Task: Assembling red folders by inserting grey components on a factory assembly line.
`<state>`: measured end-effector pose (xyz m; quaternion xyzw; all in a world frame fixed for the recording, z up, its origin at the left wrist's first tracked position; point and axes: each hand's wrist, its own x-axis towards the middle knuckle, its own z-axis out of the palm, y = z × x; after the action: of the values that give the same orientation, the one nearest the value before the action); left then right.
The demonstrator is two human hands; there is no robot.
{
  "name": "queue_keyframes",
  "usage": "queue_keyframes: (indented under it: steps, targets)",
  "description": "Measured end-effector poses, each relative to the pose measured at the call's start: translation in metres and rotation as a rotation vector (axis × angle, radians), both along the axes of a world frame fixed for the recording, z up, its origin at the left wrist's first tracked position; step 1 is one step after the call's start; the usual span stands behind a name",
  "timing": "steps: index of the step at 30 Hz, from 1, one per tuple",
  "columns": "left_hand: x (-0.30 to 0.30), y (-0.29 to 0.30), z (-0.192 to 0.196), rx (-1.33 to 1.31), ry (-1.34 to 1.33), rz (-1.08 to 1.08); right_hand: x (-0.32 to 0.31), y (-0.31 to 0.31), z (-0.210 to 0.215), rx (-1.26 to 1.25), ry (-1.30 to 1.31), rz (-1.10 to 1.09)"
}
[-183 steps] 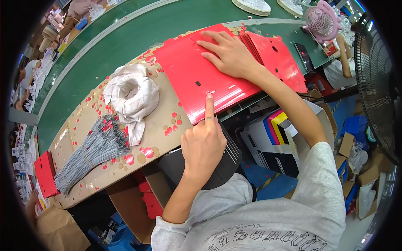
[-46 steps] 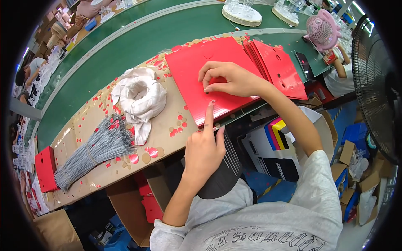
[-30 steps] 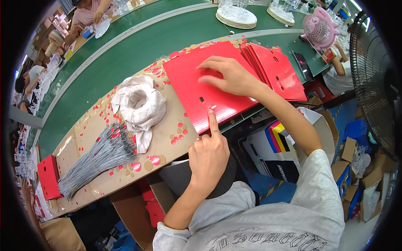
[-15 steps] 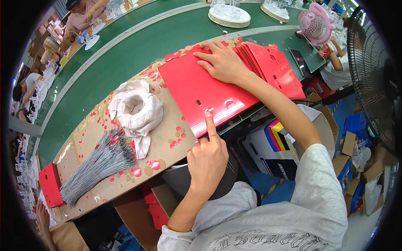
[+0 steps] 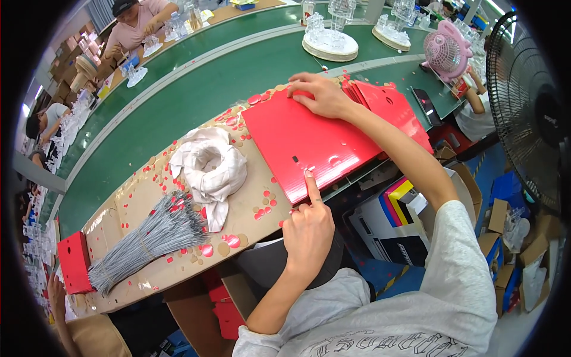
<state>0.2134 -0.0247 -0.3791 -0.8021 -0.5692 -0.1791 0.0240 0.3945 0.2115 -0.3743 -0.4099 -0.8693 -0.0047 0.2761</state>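
A flat, glossy red cardboard sheet point(image 5: 279, 134) with small punched holes lies at the table's front edge. My left hand point(image 5: 308, 235) points at it from the near side. Its stretched index fingertip touches the sheet beside a slot-like hole, while the other fingers are curled with nothing seen in them. At the far edge rests my right hand point(image 5: 321, 96), its fingers apart and partly over that edge. Right of the sheet, beneath my right forearm, is a fanned stack of more red cardboard pieces point(image 5: 392, 110).
A rolled white cloth point(image 5: 208, 166) and a bundle of grey wire ties point(image 5: 148, 238) lie left, among red and brown punched-out discs. A red box point(image 5: 74, 262) stands at the far left end. Beyond runs a green conveyor point(image 5: 178, 122). A black fan point(image 5: 532, 113) stands right; co-workers sit around.
The view has shifted slightly, so the table sits lower and further right. My right hand's fingers have drawn together a little at the far edge. My left fingertip stays near the same hole.
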Motion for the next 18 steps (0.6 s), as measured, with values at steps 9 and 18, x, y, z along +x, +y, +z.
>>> queue_keyframes:
  steps: [9, 18]
  targets:
    - [0.008, -0.001, -0.008, 0.033, 0.185, 0.009, -0.004, 0.005, 0.009, -0.16, -0.028, -0.066]
    - [0.009, -0.003, 0.002, 0.012, 0.162, 0.004, -0.001, 0.003, 0.062, -0.233, 0.038, 0.104]
